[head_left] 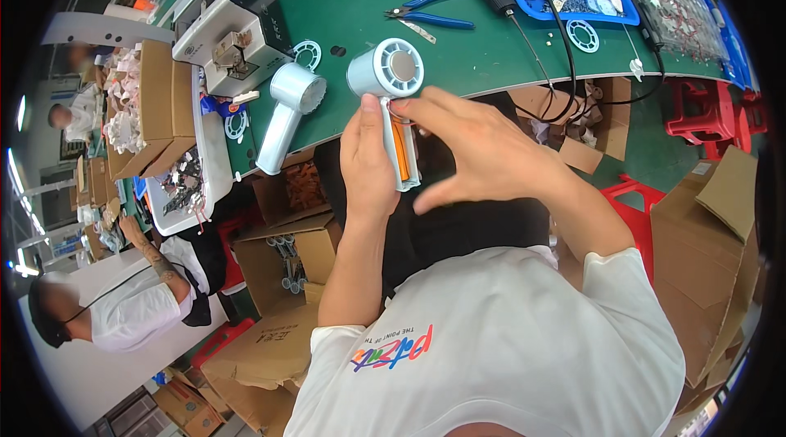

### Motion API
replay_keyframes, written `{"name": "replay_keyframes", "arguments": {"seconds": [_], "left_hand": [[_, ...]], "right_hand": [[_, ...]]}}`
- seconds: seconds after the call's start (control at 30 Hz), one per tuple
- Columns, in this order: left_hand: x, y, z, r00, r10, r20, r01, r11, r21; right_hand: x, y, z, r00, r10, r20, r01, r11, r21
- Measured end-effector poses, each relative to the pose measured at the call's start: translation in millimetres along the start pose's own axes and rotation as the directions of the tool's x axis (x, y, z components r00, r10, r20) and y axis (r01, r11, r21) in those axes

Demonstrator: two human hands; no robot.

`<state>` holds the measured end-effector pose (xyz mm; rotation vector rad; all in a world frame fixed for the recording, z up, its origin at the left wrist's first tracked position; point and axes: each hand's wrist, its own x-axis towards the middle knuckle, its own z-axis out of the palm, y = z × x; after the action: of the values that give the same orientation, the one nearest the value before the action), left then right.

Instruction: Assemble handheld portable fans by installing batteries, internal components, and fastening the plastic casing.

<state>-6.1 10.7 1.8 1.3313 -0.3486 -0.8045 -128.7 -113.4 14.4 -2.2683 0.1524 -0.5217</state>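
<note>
A pale blue handheld fan [393,70] is between the person's two hands, held up at the near edge of the green worktop [352,23], its long axis running near to far: round head at the far end over the worktop, handle [399,146] pointing back toward the body, near end leaning slightly right. The left hand [368,154] is clamped along the handle's left side, thumb up by the neck; the right hand [483,142] comes in from the right, fingertips at the neck just under the head, thumb spread wide and apart from the handle. An orange strip [399,142] shows inside the handle, on the side facing the right hand. To the left, a second fan [282,117] lies on the worktop, its handle slanting near and left, beside a white-and-black machine [233,31]. Beyond the held fan rest blue-handled cutters [438,21]; far right is a blue tray [629,7] of parts. Around the worktop stand cardboard boxes [696,261] and red stools [708,117], with a co-worker [135,310] at left.
</note>
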Motion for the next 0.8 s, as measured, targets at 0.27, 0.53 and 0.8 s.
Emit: {"name": "replay_keyframes", "arguments": {"seconds": [0.27, 0.53, 0.8], "left_hand": [[10.8, -8.7, -6.4, 0.995, 0.095, -0.038, -0.094, 0.995, 0.024], [9.3, -1.9, -5.2, 0.999, 0.030, 0.035, -0.033, 0.997, 0.066], [12.7, -4.4, -1.8, 0.995, 0.097, 0.031, -0.100, 0.992, 0.082]], "right_hand": [[1.5, -2.0, 1.9, 0.981, 0.147, 0.124, -0.139, 0.988, -0.069], [1.4, 5.0, 13.1, 0.998, 0.062, 0.012, -0.062, 0.998, -0.006], [1.3, 11.0, 35.9, 0.985, -0.018, -0.170, 0.035, 0.995, 0.096]]}}
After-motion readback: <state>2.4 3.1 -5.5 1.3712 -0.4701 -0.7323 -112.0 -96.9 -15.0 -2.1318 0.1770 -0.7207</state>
